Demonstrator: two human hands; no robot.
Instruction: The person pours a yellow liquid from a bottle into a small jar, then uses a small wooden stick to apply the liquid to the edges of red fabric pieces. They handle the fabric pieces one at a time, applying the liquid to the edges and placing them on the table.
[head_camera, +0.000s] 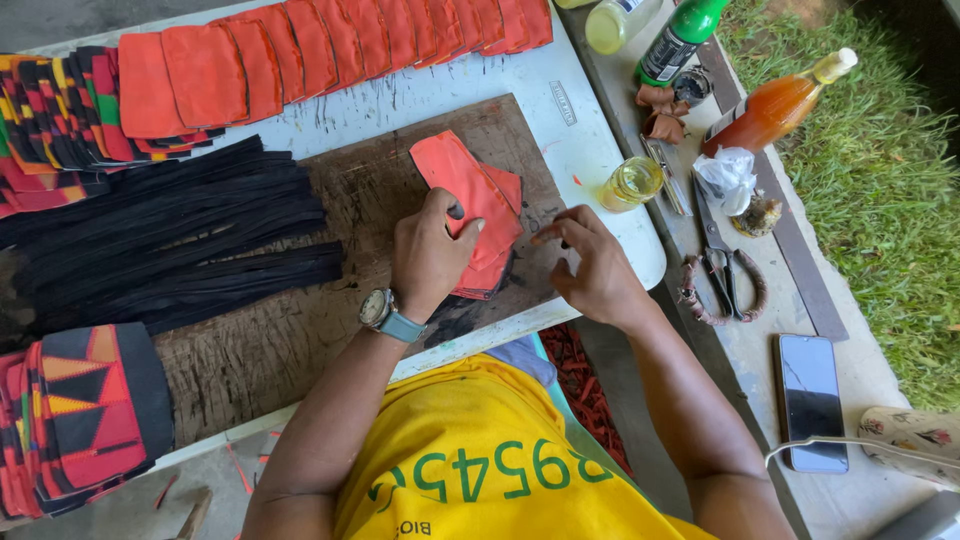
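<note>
**Hands on a red-orange cut piece at the dark board**

Much is cut off or hard to read. The stack of patterned red, black and yellow fabric pieces (70, 420) runs off the left edge, and the row of overlapping red-orange fabric pieces (330, 45) is clipped at the top. Whatever lies under the left hand's palm is hidden, and it is unclear whether the right hand's fingertips pinch anything small.

The worn dark wooden work board (300, 330) lies on a white table (590, 140); its right side ends close to the table's rounded corner, and bare board shows below and left of the hands. A bundle of black strips (170, 250) crowds the board's left part. Right of the table, a grey bench (760, 360) holds a small glass jar of yellowish liquid (632, 182), scissors (722, 270) and a dark smartphone (810, 400), beside grass.

The red-orange shaped fabric piece (470, 195) lies on the board, tilted, atop a second similar piece. The left hand (428, 255) presses flat on its lower left part, thumb on the fabric. The right hand (595, 265) rests just beside its right edge, fingers curled, apart from the left.
</note>
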